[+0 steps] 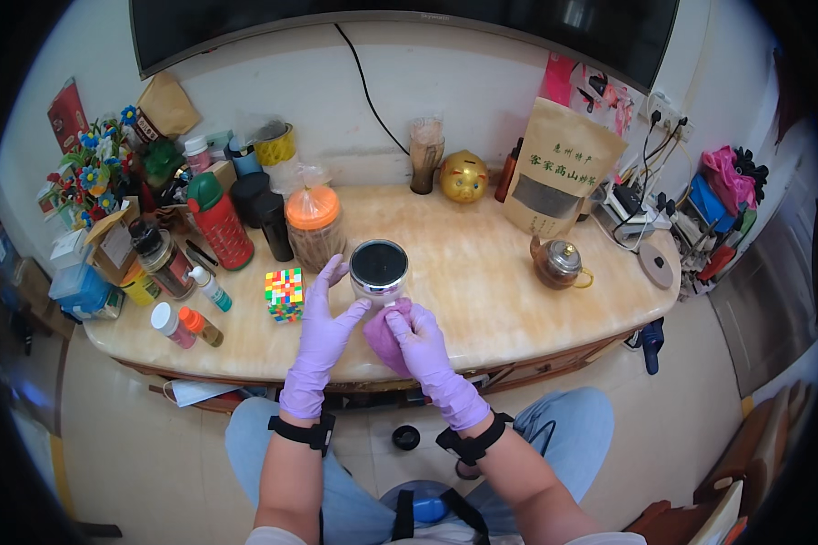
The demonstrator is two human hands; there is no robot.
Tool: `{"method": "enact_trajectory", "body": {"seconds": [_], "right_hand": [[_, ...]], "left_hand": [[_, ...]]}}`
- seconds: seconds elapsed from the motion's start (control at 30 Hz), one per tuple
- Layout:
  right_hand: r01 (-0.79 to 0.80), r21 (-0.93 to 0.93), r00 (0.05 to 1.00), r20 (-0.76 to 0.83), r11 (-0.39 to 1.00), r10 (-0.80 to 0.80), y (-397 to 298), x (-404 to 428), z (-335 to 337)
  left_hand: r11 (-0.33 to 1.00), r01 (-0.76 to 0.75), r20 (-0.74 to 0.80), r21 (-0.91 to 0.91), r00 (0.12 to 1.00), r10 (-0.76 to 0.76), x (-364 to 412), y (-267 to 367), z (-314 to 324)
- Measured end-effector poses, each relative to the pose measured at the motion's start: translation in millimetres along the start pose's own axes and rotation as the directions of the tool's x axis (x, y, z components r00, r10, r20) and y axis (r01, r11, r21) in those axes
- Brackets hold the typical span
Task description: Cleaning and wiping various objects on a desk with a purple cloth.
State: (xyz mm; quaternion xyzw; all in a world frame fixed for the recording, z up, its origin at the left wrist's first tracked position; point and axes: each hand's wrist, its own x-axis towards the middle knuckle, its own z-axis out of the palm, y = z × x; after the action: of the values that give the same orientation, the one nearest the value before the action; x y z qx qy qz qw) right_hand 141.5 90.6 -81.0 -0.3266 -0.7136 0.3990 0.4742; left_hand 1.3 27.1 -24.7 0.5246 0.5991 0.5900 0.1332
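A round jar with a black top and silver rim (378, 264) stands near the table's front edge. My left hand (327, 317), in a purple glove, curves about its left side with thumb and fingers spread. Whether these fingers grip the jar or only rest against it is unclear. My gloved right hand (422, 337) pinches a purple cloth (386, 340) against the jar's near side. Part of the jar's body is hidden by the cloth and my hands. Left of my left hand sits a multicoloured puzzle cube (285, 294).
An orange-lidded jar (313, 218) and a red flask with a green cap (221, 225) stand behind left. Small bottles (172, 325) are at the front left. To the right are a glass teapot (559, 262), a brown pouch (560, 170) and a gold piggy bank (463, 177).
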Motion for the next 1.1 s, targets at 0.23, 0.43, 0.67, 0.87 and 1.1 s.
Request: {"method": "enact_trajectory", "body": {"seconds": [0.23,0.43,0.67,0.87,1.1], "right_hand": [[-0.242,0.31,0.968,0.01,0.919,0.251,-9,5,4],[-0.367,0.62,0.902,0.056,0.693,0.428,-14,-17,7],[-0.035,0.547,0.946,-0.252,0.837,0.205,-24,-8,-22],[0.244,0.372,0.953,-0.265,0.896,-0.15,-46,30,-32],[0.384,-0.454,0.922,0.232,0.804,-0.31,-89,79,-19]], "left_hand": [[1.0,0.007,-0.075,-0.029,0.997,-0.01,-3,-5,10],[0.999,0.045,-0.191,0.027,0.981,-0.039,-10,-7,16],[0.963,0.264,-0.189,0.048,0.949,-0.251,-32,26,26],[0.977,0.157,-0.198,0.143,0.972,-0.127,-39,31,44],[0.978,0.163,-0.058,0.131,0.986,-0.156,-36,20,41]]}}
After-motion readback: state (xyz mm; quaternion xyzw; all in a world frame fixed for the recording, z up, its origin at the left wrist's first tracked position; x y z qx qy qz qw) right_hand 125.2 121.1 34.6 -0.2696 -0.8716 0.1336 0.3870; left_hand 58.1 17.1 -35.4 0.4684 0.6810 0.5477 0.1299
